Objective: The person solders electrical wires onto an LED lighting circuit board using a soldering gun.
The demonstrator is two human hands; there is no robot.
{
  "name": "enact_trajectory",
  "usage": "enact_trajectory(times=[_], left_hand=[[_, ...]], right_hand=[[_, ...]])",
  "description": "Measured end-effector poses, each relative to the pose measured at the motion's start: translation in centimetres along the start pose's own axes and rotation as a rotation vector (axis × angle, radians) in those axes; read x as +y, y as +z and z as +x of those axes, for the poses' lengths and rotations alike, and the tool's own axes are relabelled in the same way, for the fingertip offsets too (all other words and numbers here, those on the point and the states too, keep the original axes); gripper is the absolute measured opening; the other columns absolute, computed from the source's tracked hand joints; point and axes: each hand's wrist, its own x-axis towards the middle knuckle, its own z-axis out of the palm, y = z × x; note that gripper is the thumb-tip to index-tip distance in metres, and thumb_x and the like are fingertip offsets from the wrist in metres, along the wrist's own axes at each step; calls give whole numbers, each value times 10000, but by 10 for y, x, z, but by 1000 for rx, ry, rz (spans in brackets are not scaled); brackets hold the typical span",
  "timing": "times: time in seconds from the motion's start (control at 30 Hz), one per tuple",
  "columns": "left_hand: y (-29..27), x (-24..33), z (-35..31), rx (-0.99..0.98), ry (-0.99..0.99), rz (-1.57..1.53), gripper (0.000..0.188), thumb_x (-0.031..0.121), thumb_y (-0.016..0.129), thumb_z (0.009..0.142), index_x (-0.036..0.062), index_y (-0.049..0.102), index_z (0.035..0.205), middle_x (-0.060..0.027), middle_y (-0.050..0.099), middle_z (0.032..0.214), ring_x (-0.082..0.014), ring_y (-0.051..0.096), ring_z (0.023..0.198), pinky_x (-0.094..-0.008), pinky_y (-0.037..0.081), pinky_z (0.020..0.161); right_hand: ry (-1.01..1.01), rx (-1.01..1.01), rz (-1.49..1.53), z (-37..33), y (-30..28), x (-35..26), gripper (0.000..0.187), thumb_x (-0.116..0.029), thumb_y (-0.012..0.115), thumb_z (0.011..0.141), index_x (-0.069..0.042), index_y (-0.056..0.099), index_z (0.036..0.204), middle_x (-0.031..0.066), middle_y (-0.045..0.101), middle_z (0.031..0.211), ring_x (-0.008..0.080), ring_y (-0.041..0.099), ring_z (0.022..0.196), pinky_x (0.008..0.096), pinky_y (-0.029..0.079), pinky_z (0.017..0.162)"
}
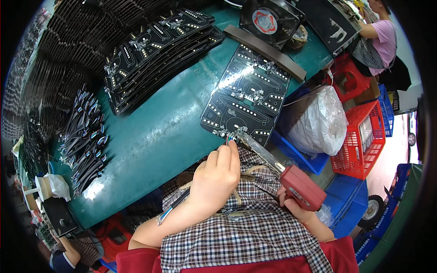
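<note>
A black circuit board panel with rows of small light chips lies on the green bench in front of me. My left hand pinches a thin multi-wire cable whose coloured wire ends touch the board's near edge. The cable's black sheath runs back under my wrist, and its other coloured ends stick out beside my forearm. Wrapped round the grip of a red soldering gun is my right hand. The gun's long tip reaches the components right beside my left fingertips. Whether solder is melting there is too small to tell.
Stacked similar boards stand at the back left, near a pile of cut cables. A dark bar and a fan sit beyond my board. To the right are a plastic bag and a red crate. Other people sit nearby.
</note>
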Motion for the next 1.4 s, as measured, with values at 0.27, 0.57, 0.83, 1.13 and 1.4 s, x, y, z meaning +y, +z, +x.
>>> enact_trajectory(times=[0.27, 0.57, 0.83, 1.13, 1.4], left_hand=[[3, 1, 0, 20, -45, -128, 452, -6, 563, 651, -83, 567, 1097, -55, 456, 765, -152, 521, 676, -236, 471, 539], [4, 4, 3, 19, 34, 90, 324, 45, 585, 711, -66, 616, 1013, -13, 450, 723, -88, 507, 646, -166, 460, 482], [2, 7, 4, -7, -18, 87, 389, 29, 575, 677, -69, 592, 1054, -34, 454, 752, -119, 514, 664, -206, 460, 512], [8, 12, -1, 15, -85, 67, 392, 121, 552, 690, -57, 570, 1039, -18, 436, 743, -106, 480, 649, -192, 435, 511], [-61, -71, -56, 47, -458, -477, 465, 130, 685, 748, 46, 525, 1176, -146, 581, 1074, -330, 544, 993, -415, 443, 852]], right_hand=[[17, 7, 20, 1, 0, -1, 663, -73, 722, 747, 91, 402, 1303, 71, 651, 900, 90, 608, 752, 216, 495, 698], [-153, -4, -214, 10, -2, -8, 648, -75, 736, 723, 102, 437, 1269, 121, 652, 981, 166, 646, 833, 260, 507, 759], [-304, -27, -382, 11, -1, -13, 624, -101, 735, 732, 109, 452, 1246, 162, 638, 1064, 216, 659, 860, 292, 519, 765], [-159, 192, 56, -3, 10, -8, 559, -351, 646, 843, 50, 451, 1181, 125, 551, 1053, 136, 540, 633, 276, 449, 590], [-325, 345, -34, 10, 11, -4, 463, -267, 547, 885, 71, 410, 1169, 166, 530, 1053, 139, 525, 578, 248, 388, 520]])
